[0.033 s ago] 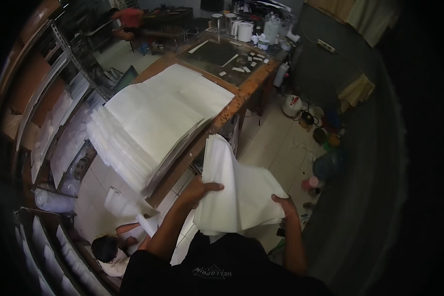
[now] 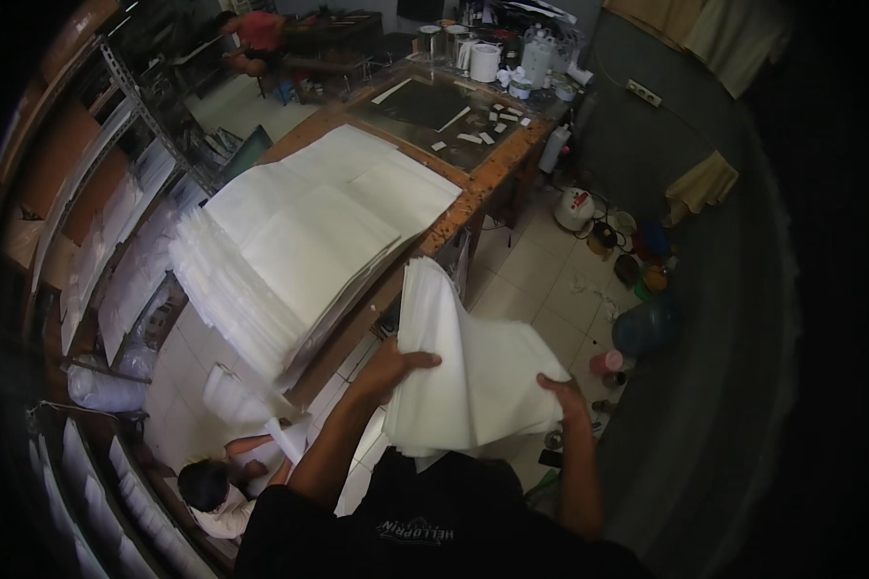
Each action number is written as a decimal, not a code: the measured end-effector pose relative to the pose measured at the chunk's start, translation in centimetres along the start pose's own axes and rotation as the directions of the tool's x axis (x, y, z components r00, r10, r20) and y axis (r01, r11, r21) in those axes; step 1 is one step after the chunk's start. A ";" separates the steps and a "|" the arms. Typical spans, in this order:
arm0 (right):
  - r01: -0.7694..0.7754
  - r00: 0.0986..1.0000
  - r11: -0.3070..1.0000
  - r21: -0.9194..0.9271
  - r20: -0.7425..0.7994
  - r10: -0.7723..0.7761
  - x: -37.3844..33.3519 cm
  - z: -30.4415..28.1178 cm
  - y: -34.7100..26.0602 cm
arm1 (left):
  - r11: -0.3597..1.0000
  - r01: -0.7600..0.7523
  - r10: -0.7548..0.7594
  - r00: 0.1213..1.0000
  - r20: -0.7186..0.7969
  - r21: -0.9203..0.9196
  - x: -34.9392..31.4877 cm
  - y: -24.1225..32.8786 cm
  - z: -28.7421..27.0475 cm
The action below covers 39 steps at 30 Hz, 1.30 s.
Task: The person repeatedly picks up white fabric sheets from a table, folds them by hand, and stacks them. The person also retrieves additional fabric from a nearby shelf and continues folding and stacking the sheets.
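Left hand (image 2: 396, 370) is closed on the left edge of a thick bundle of white, limp rectangular sheets (image 2: 468, 372), thumb on top. Right hand (image 2: 567, 394) grips the bundle's lower right corner. The bundle is held in the air at lower centre of the frame, above the tiled floor (image 2: 541, 270) and just clear of the long wooden workbench (image 2: 454, 224).

On the bench, centre left, lies a large fanned stack of white sheets (image 2: 299, 251); this bundle has not joined it, so most handling appears to remain.

A seated person in white (image 2: 212, 492) is at lower left; metal shelving (image 2: 97, 212) runs along the left.

Compared with the earlier frame, nothing has visibly changed.
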State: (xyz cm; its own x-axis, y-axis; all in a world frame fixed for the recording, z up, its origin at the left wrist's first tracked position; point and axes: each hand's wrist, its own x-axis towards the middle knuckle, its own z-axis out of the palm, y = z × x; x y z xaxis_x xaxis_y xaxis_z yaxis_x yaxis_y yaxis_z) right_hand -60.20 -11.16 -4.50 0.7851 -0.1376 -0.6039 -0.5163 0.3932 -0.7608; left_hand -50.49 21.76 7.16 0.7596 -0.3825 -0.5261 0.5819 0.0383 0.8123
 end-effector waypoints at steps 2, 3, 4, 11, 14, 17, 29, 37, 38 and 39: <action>-0.035 0.999 0.996 -0.082 0.007 0.036 4.1 -1.0 -5.9 | 0.996 -0.084 0.082 0.995 -0.059 -0.024 1.8 3.7 1.5; -0.003 0.999 0.998 -0.063 0.032 0.005 5.6 -1.2 -8.7 | 0.988 -0.142 0.138 0.988 -0.073 -0.055 2.9 5.0 1.8; 0.028 0.998 0.999 -0.046 0.059 -0.025 7.1 -1.2 -11.5 | 0.976 -0.201 0.193 0.977 -0.091 -0.088 4.2 6.2 2.1; 0.378 0.908 0.905 -0.197 0.271 -0.320 24.9 2.5 -30.8 | 0.883 -0.385 0.321 0.912 -0.254 -0.268 17.4 15.2 3.5; 0.417 0.884 0.864 -0.282 0.346 -0.314 32.0 7.4 -39.4 | 0.841 -0.463 0.364 0.867 -0.341 -0.279 23.3 19.7 4.0; 0.432 0.819 0.870 -0.238 0.507 -0.268 41.2 9.6 -45.3 | 0.805 -0.520 0.315 0.782 -0.538 -0.285 30.9 20.8 2.3; 0.396 0.771 0.566 -0.723 0.596 0.222 64.1 12.1 -45.6 | 0.942 -0.213 -0.132 0.478 -0.869 -0.260 46.5 17.3 0.6; 0.805 0.582 0.104 -0.584 0.745 -0.325 61.0 17.9 -43.5 | 0.969 0.069 0.225 0.130 -0.966 0.235 47.8 19.1 2.7; 0.782 0.620 0.194 -0.593 0.706 -0.341 59.0 18.3 -45.1 | 0.965 -0.011 0.262 0.053 -0.964 0.262 47.2 20.0 3.8; 0.749 0.662 0.285 -0.598 0.663 -0.350 56.7 18.6 -47.1 | 0.952 -0.085 0.292 -0.025 -0.956 0.293 46.5 20.8 5.0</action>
State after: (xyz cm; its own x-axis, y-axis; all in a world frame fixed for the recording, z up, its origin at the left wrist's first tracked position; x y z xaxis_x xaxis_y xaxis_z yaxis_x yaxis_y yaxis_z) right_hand 14.97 -20.58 1.54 0.9272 0.3737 0.0242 0.2368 -0.5349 -0.8111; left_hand -4.51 0.22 0.89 0.4285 0.9035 0.0095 0.4045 -0.2012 0.8922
